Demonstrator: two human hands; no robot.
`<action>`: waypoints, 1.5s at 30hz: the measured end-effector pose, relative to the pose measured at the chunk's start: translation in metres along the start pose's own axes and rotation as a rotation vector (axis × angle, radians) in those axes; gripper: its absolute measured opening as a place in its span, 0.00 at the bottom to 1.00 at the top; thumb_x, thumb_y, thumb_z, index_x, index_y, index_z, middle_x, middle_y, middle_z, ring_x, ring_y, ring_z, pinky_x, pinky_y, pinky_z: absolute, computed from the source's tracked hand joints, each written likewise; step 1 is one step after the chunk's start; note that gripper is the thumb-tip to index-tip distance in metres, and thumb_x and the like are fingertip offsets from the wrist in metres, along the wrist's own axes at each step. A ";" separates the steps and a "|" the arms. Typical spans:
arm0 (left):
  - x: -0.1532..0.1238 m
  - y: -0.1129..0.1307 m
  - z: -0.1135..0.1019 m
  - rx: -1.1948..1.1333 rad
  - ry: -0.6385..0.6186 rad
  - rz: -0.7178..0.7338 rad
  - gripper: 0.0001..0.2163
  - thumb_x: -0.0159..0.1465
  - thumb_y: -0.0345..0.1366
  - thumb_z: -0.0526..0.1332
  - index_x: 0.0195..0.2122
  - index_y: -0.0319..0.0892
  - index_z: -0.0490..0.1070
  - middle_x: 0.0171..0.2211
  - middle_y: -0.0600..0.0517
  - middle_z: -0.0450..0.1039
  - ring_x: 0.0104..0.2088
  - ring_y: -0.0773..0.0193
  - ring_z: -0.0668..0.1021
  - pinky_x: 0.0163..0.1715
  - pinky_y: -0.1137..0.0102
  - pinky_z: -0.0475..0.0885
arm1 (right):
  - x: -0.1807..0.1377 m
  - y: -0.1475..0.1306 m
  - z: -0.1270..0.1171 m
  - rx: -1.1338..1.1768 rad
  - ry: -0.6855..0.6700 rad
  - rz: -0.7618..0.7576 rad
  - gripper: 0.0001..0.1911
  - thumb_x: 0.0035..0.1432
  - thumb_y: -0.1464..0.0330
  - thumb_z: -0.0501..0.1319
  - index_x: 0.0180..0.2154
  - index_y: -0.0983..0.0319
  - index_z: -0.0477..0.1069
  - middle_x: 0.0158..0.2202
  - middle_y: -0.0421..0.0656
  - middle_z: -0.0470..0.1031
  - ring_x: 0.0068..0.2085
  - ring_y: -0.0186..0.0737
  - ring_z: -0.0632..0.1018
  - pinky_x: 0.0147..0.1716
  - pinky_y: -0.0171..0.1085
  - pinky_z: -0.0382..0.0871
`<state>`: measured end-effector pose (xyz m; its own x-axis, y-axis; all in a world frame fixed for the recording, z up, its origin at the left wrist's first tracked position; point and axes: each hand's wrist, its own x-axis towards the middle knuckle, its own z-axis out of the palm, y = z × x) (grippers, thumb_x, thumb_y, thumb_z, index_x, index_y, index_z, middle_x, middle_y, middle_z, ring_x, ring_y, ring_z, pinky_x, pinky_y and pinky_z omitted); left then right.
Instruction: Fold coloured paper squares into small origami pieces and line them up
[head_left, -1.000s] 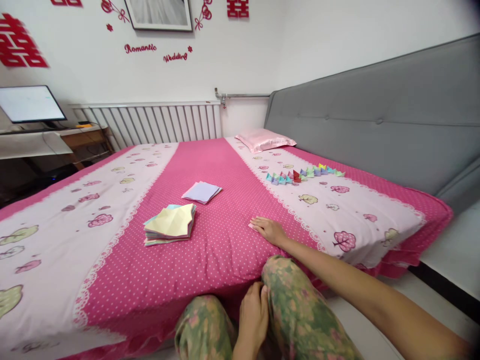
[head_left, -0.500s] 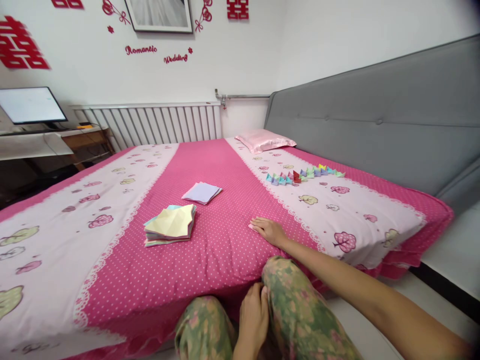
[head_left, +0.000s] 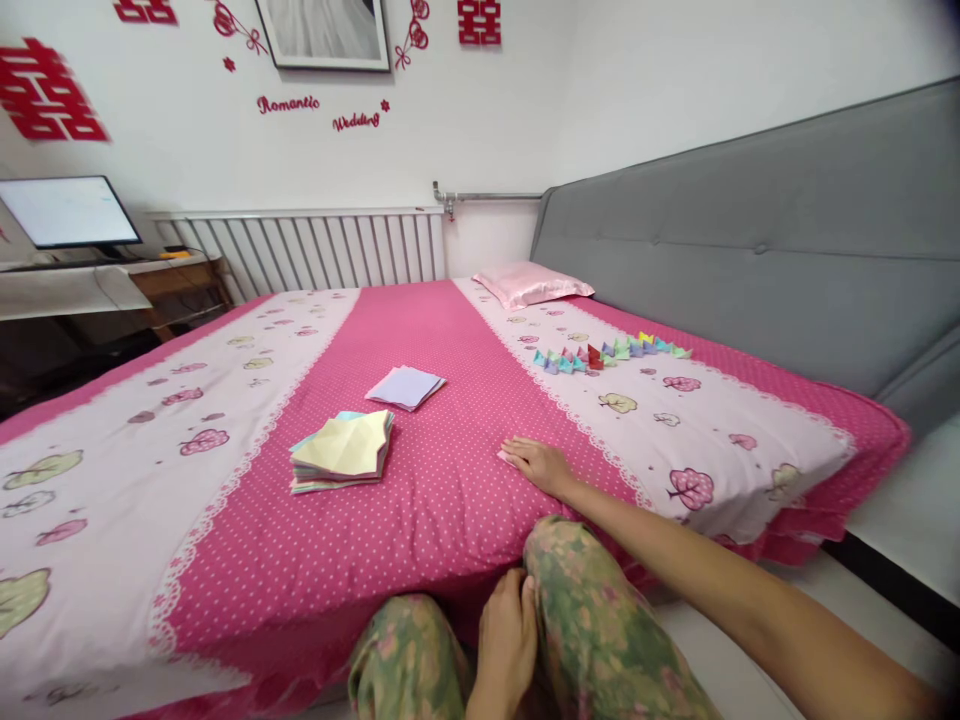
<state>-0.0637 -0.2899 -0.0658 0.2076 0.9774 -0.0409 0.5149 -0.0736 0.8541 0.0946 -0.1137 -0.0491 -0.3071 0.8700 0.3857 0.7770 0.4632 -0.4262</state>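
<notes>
My right hand [head_left: 536, 465] lies on the pink dotted bedspread, its fingers together and pressed down on a small piece of pink paper [head_left: 506, 457]. Most of that paper is hidden under the fingers. Between my knees hangs my left hand [head_left: 508, 625], with curled fingers and the thumb laid along them; whatever it may hold is out of sight. To the left lie a thick stack of creased coloured papers [head_left: 345, 447], yellow on top, and a thinner stack of square paper [head_left: 406, 387] with a lilac sheet uppermost. Small folded paper pieces [head_left: 596, 356] in several colours stand in rows toward the headboard.
The bed [head_left: 442, 520] reaches up to my knees in patterned trousers [head_left: 600, 600]. A pink pillow [head_left: 532, 285] rests by the grey headboard [head_left: 735, 210]. Behind are a white radiator [head_left: 315, 250] and, on a desk at left, a monitor [head_left: 71, 212].
The view has shifted very slightly. Both hands and the papers stay where they were.
</notes>
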 end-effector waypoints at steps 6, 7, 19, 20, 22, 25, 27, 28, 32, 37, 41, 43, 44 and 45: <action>0.000 -0.002 0.001 -0.025 -0.010 -0.010 0.20 0.65 0.44 0.41 0.41 0.40 0.69 0.39 0.44 0.73 0.40 0.59 0.74 0.39 0.69 0.64 | 0.001 -0.002 0.001 0.002 0.008 -0.001 0.18 0.61 0.58 0.49 0.48 0.54 0.70 0.49 0.37 0.73 0.53 0.38 0.71 0.53 0.42 0.63; 0.001 -0.003 0.001 -0.031 -0.014 -0.010 0.20 0.65 0.44 0.41 0.40 0.40 0.69 0.40 0.44 0.73 0.40 0.59 0.74 0.39 0.69 0.64 | 0.001 -0.003 0.001 0.003 0.009 -0.002 0.18 0.61 0.57 0.49 0.48 0.53 0.70 0.49 0.37 0.73 0.53 0.38 0.71 0.53 0.42 0.63; 0.010 -0.013 0.003 -0.007 -0.046 -0.019 0.20 0.64 0.45 0.39 0.38 0.40 0.67 0.38 0.42 0.73 0.40 0.56 0.74 0.40 0.67 0.63 | 0.002 -0.009 -0.004 0.022 0.019 -0.001 0.18 0.61 0.58 0.49 0.48 0.54 0.70 0.49 0.37 0.72 0.53 0.37 0.71 0.54 0.40 0.62; 0.010 -0.013 0.003 -0.010 -0.044 -0.021 0.20 0.64 0.45 0.39 0.38 0.40 0.67 0.37 0.43 0.73 0.39 0.56 0.74 0.40 0.67 0.63 | 0.002 -0.009 -0.004 0.022 0.018 0.000 0.18 0.61 0.58 0.49 0.48 0.54 0.70 0.49 0.37 0.72 0.53 0.37 0.70 0.54 0.40 0.62; 0.009 -0.012 0.003 -0.010 -0.041 -0.031 0.21 0.64 0.46 0.39 0.37 0.41 0.67 0.35 0.43 0.73 0.38 0.57 0.75 0.39 0.68 0.64 | 0.002 -0.010 -0.005 0.026 0.017 0.005 0.18 0.61 0.58 0.49 0.48 0.54 0.70 0.49 0.37 0.72 0.53 0.38 0.70 0.54 0.40 0.62; 0.007 -0.012 0.004 0.029 -0.042 -0.048 0.21 0.64 0.46 0.38 0.36 0.40 0.67 0.35 0.43 0.74 0.38 0.57 0.75 0.39 0.68 0.64 | 0.001 -0.010 -0.005 0.036 0.018 0.009 0.19 0.61 0.57 0.49 0.48 0.55 0.70 0.49 0.38 0.72 0.53 0.38 0.71 0.54 0.41 0.62; 0.005 -0.014 0.006 0.078 -0.057 -0.076 0.22 0.64 0.46 0.38 0.35 0.40 0.68 0.37 0.41 0.73 0.39 0.56 0.74 0.40 0.68 0.64 | 0.001 -0.010 -0.005 0.044 0.021 0.009 0.19 0.61 0.57 0.49 0.47 0.54 0.70 0.49 0.38 0.73 0.53 0.39 0.71 0.53 0.41 0.63; 0.005 -0.015 0.008 0.099 -0.062 -0.096 0.22 0.64 0.46 0.38 0.36 0.39 0.68 0.38 0.40 0.73 0.41 0.55 0.74 0.41 0.67 0.64 | 0.001 -0.010 -0.006 0.047 0.022 0.008 0.19 0.61 0.57 0.49 0.47 0.54 0.71 0.49 0.38 0.73 0.52 0.39 0.71 0.53 0.41 0.63; 0.002 -0.020 0.016 0.077 -0.032 -0.130 0.24 0.63 0.47 0.40 0.41 0.36 0.69 0.42 0.38 0.72 0.45 0.55 0.73 0.45 0.67 0.62 | 0.001 -0.009 -0.006 0.056 0.022 0.011 0.19 0.61 0.57 0.49 0.47 0.55 0.71 0.49 0.38 0.73 0.53 0.39 0.71 0.53 0.41 0.63; 0.001 -0.024 0.031 -0.107 0.074 -0.153 0.27 0.62 0.48 0.39 0.41 0.34 0.71 0.42 0.38 0.73 0.45 0.54 0.73 0.47 0.67 0.63 | 0.000 -0.008 -0.007 0.065 0.006 0.019 0.20 0.61 0.56 0.48 0.48 0.55 0.71 0.49 0.38 0.72 0.53 0.38 0.70 0.54 0.41 0.61; 0.006 -0.030 0.044 -0.220 0.081 -0.251 0.27 0.63 0.46 0.38 0.44 0.33 0.71 0.44 0.39 0.74 0.45 0.53 0.74 0.46 0.67 0.65 | -0.001 -0.008 -0.009 0.066 -0.009 0.023 0.20 0.61 0.56 0.47 0.48 0.55 0.70 0.49 0.38 0.72 0.53 0.38 0.70 0.54 0.41 0.61; 0.008 -0.034 0.050 -0.235 0.067 -0.303 0.28 0.63 0.45 0.37 0.43 0.32 0.72 0.42 0.40 0.75 0.44 0.53 0.75 0.45 0.67 0.66 | -0.001 -0.008 -0.010 0.065 -0.016 0.027 0.20 0.61 0.56 0.47 0.48 0.53 0.70 0.49 0.37 0.72 0.54 0.37 0.70 0.54 0.41 0.61; 0.009 -0.036 0.052 -0.248 0.067 -0.306 0.28 0.63 0.44 0.37 0.43 0.32 0.72 0.41 0.40 0.75 0.44 0.53 0.75 0.44 0.67 0.66 | -0.002 -0.007 -0.010 0.064 -0.019 0.028 0.20 0.61 0.56 0.47 0.48 0.53 0.69 0.50 0.36 0.72 0.54 0.37 0.69 0.54 0.40 0.61; 0.009 -0.037 0.054 -0.264 0.070 -0.304 0.28 0.63 0.44 0.37 0.43 0.31 0.72 0.41 0.41 0.75 0.44 0.53 0.75 0.44 0.67 0.66 | -0.002 -0.007 -0.010 0.064 -0.022 0.028 0.20 0.62 0.56 0.47 0.49 0.53 0.69 0.50 0.36 0.72 0.54 0.37 0.69 0.55 0.40 0.61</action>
<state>-0.0360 -0.2890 -0.1255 0.0169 0.9584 -0.2849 0.3107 0.2657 0.9126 0.0953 -0.1203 -0.0382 -0.2984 0.8860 0.3550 0.7492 0.4479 -0.4879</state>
